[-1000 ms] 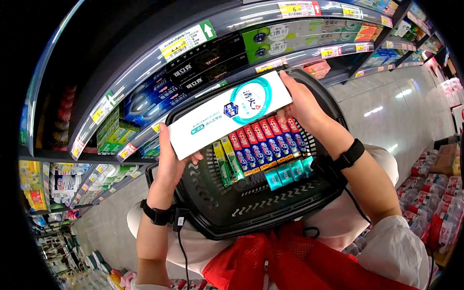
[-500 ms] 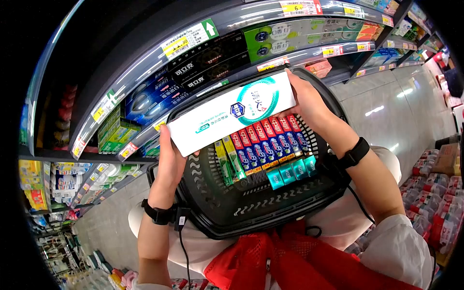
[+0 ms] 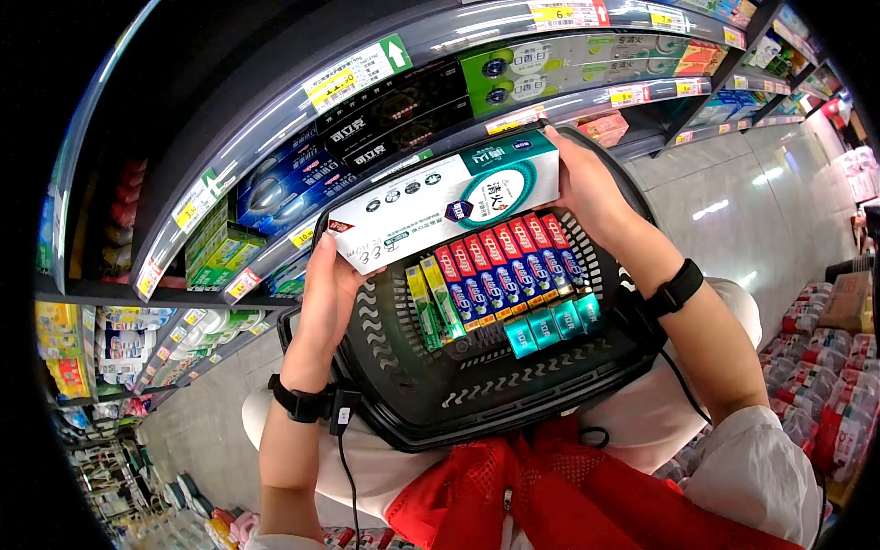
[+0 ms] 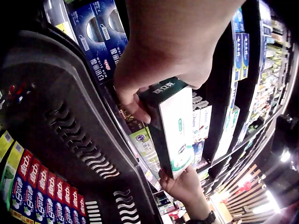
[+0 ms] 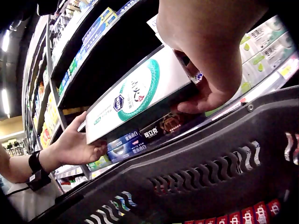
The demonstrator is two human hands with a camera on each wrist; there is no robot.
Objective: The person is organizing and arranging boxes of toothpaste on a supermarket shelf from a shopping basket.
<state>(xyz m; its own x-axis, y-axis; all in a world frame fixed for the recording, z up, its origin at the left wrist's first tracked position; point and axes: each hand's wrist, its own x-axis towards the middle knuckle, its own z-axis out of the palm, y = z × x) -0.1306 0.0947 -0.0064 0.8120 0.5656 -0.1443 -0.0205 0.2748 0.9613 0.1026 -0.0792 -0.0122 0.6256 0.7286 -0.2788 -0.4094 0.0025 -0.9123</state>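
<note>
A long white toothpaste box (image 3: 412,197) with a teal ring and a teal end panel is held level above the black shopping basket (image 3: 385,390). My left hand (image 3: 323,298) grips its left end, thumb along the near side. At the other end my right hand (image 3: 587,188) holds it, with fingers curled under in the right wrist view. Inside the basket stand a row of red-and-blue boxes (image 3: 507,266), two green-and-yellow boxes (image 3: 435,302) and several small teal boxes (image 3: 553,328). Dark print and handwritten-looking marks show on the box's near left corner.
Curved store shelves (image 3: 357,73) with price tags rise right behind the basket. They carry black boxes (image 3: 394,115), blue boxes (image 3: 293,179) and green-and-white boxes (image 3: 550,73). Packed bottles (image 3: 816,376) stand on the floor to the right. Cables hang from both wrist bands.
The toothpaste box has rolled in my hands, so a second printed face with small icons and a teal panel now shows in the head view. Both hands stay at its ends; the basket's contents are unchanged.
</note>
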